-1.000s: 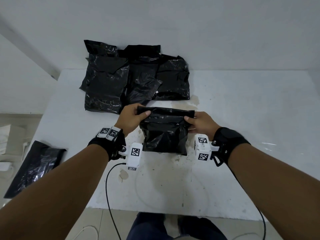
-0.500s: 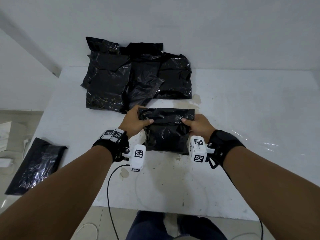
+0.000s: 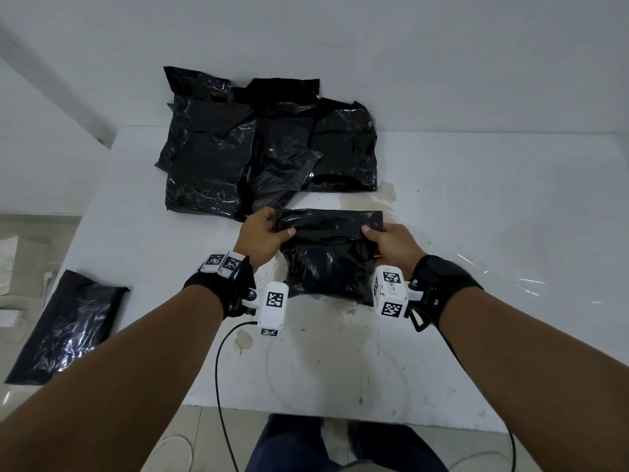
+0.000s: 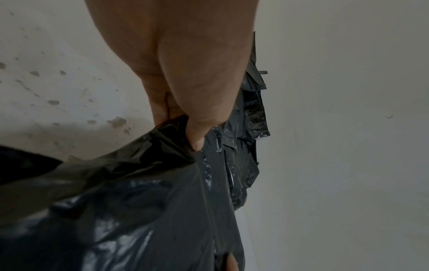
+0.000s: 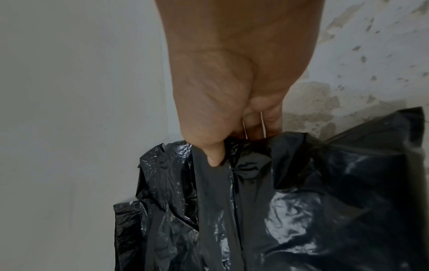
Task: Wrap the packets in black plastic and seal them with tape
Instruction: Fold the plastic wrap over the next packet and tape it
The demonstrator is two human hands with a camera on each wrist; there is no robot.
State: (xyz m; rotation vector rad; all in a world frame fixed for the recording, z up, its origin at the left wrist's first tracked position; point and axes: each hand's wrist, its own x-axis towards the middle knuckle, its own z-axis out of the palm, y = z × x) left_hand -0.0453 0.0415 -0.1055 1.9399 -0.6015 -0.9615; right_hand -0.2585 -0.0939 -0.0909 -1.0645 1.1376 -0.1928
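Left hand, right hand: each grip pinching black packet; wrapped pile just behind.

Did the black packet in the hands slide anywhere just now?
No. The packet sits the same small gap from the pile as before.

Packet lies on table, near its front middle. Left hand at packet's far left corner, right hand at its far right corner, thumbs on top of the folded edge. Pile of wrapped packets behind the packet and a bit left, at the table's back edge against the wall, overlapping each other. Single wrapped packet well left of the packet, off the table's left side, lower down.
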